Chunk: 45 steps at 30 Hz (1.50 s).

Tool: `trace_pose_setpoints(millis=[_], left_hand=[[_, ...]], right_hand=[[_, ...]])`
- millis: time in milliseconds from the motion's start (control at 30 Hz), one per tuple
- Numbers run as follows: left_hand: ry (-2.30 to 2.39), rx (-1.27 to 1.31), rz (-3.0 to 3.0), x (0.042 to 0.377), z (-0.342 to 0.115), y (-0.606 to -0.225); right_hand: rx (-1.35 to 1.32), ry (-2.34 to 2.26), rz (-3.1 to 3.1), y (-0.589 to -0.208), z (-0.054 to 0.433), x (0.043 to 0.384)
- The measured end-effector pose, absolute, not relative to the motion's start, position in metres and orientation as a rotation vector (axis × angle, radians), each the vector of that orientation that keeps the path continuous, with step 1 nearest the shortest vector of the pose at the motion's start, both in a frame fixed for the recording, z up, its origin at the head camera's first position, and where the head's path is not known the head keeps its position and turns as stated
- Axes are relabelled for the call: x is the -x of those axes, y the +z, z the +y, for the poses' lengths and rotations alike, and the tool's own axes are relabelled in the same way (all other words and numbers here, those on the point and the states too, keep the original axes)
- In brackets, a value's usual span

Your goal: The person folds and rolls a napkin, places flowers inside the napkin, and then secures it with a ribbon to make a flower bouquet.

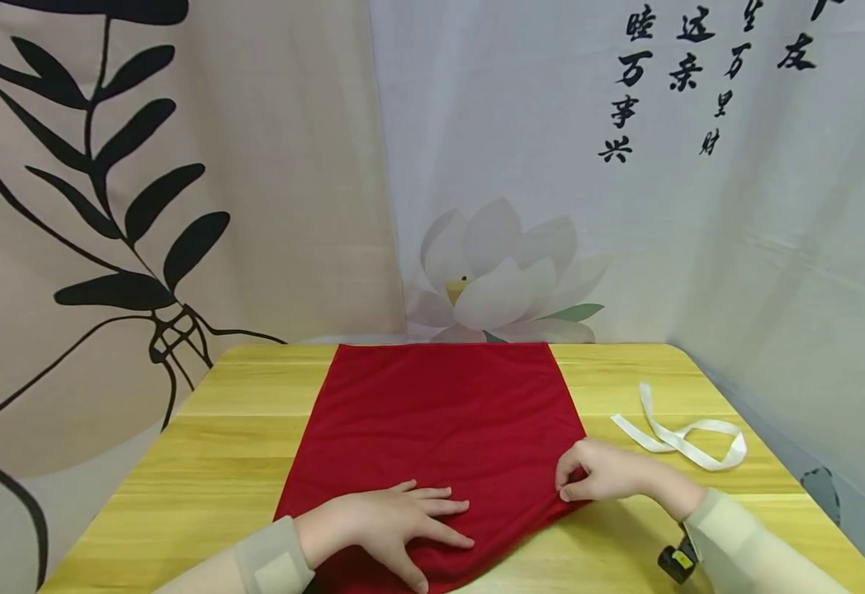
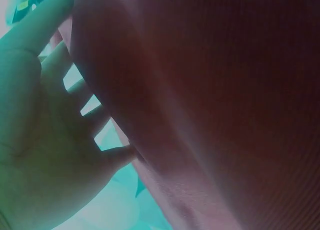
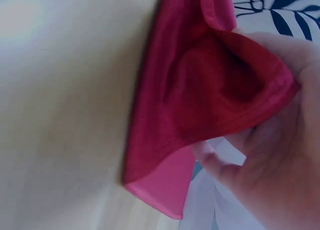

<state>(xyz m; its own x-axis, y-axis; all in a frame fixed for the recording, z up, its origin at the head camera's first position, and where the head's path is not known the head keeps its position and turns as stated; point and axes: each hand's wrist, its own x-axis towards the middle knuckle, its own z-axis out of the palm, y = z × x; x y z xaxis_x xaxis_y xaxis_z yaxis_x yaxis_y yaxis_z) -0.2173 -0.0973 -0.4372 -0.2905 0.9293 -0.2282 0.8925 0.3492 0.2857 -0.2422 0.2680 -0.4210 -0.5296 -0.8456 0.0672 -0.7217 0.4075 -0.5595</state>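
Note:
A red cloth (image 1: 447, 412) lies on the table, its far edge straight and its near right edge curving in a soft fold. My left hand (image 1: 395, 528) rests on the near part with spread, nearly straight fingers. In the left wrist view, the cloth (image 2: 200, 90) fills most of the picture beside the left hand (image 2: 50, 140). At the cloth's right edge, my right hand (image 1: 603, 470) pinches the fabric between thumb and curled fingers. The right wrist view shows a corner of cloth (image 3: 215, 85) raised and bent at the right hand (image 3: 280, 155); some fingertips are hidden behind it.
A white ribbon (image 1: 688, 445) lies looped on the wooden table (image 1: 232, 429), right of the cloth. A small black device (image 1: 678, 563) hangs at my right wrist. Behind the table hangs a printed curtain (image 1: 291, 165) with leaves, a lotus and writing.

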Motion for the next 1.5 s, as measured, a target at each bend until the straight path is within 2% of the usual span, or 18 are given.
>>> trace_pose_setpoints(millis=[300,933,1500], left_hand=[[0.141,-1.572,2.334,0.213,-0.095,-0.434],[-0.134,-1.568,2.742,0.181,-0.075,-0.431],[-0.078,-1.091,2.882,0.152,-0.073,-0.433]], right_hand=[[1.192,-1.005,2.258,-0.413,0.267,0.259],[1.031,-1.137,2.3,-0.421,0.258,0.277],[0.8,-1.224,2.163,-0.448,0.267,0.283]])
